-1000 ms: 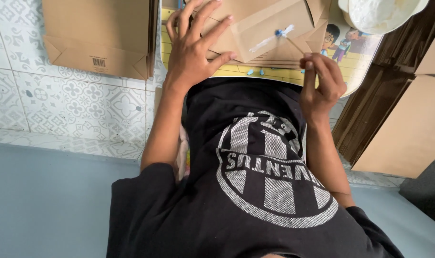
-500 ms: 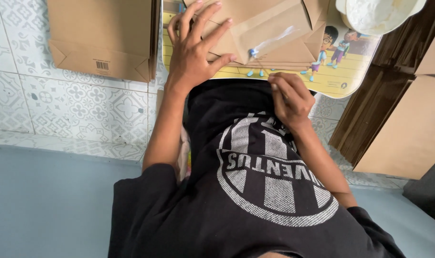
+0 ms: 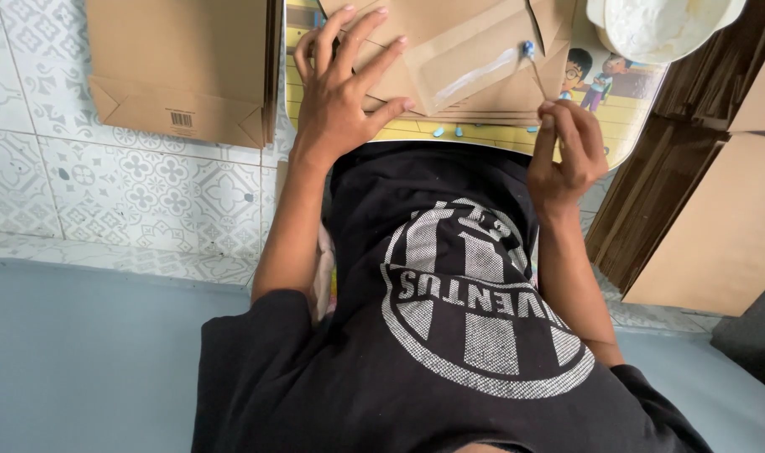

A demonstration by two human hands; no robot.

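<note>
left hand (image 3: 339, 96) spread flat, pinning the brown paper bag (image 3: 462, 59) on the board | right hand (image 3: 567, 151) pinches a thin blue-tipped stick (image 3: 532, 63), probably a glue applicator | keep the flap pinned, strokes even along the glossy strip

Patterned grey-white floor tiles (image 3: 147, 180), dark wooden furniture (image 3: 642, 210) at right

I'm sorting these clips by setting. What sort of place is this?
Probably a home floor used for making paper bags by hand. The floor is patterned tile, folded brown paper bags lie stacked on it, and the work rests on a child's cartoon-printed board.
</note>
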